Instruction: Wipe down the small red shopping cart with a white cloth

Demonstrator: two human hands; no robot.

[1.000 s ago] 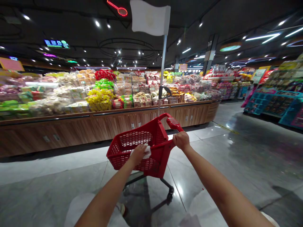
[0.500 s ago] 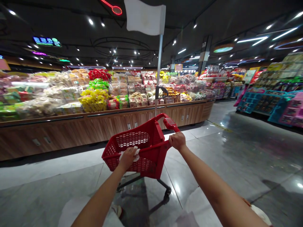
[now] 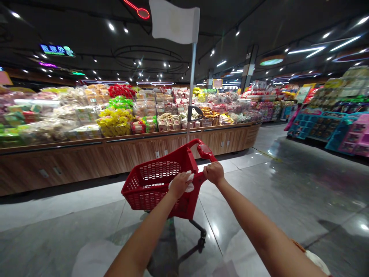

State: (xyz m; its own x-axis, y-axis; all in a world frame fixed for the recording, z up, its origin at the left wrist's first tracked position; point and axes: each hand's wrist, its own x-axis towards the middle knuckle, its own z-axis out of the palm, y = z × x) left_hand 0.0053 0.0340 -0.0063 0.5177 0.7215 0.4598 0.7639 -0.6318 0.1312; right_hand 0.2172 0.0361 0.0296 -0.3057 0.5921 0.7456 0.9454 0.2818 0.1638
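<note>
A red shopping cart (image 3: 161, 198) with a perforated plastic basket stands in front of me, its handle end to the right. My left hand (image 3: 179, 185) is closed on a crumpled white cloth (image 3: 190, 182), pressed against the basket's near top rim close to the handle end; whether it is cloth or tissue is hard to say. My right hand (image 3: 213, 173) is wrapped round the near end of the cart's red handle (image 3: 205, 151). From the cart rises a grey pole (image 3: 191, 77) bearing a white flag-shaped board (image 3: 174, 21).
Beyond the cart runs a long wood-panelled display counter (image 3: 138, 156) heaped with packaged food. Blue and pink display racks (image 3: 328, 129) stand at the right on the shiny grey tiled floor (image 3: 259, 192). A cart wheel (image 3: 201, 242) shows below the basket.
My left hand has slid the white cloth rightward along the basket's near rim toward the handle. My right hand keeps its hold, and the cart has shifted slightly left in view.
</note>
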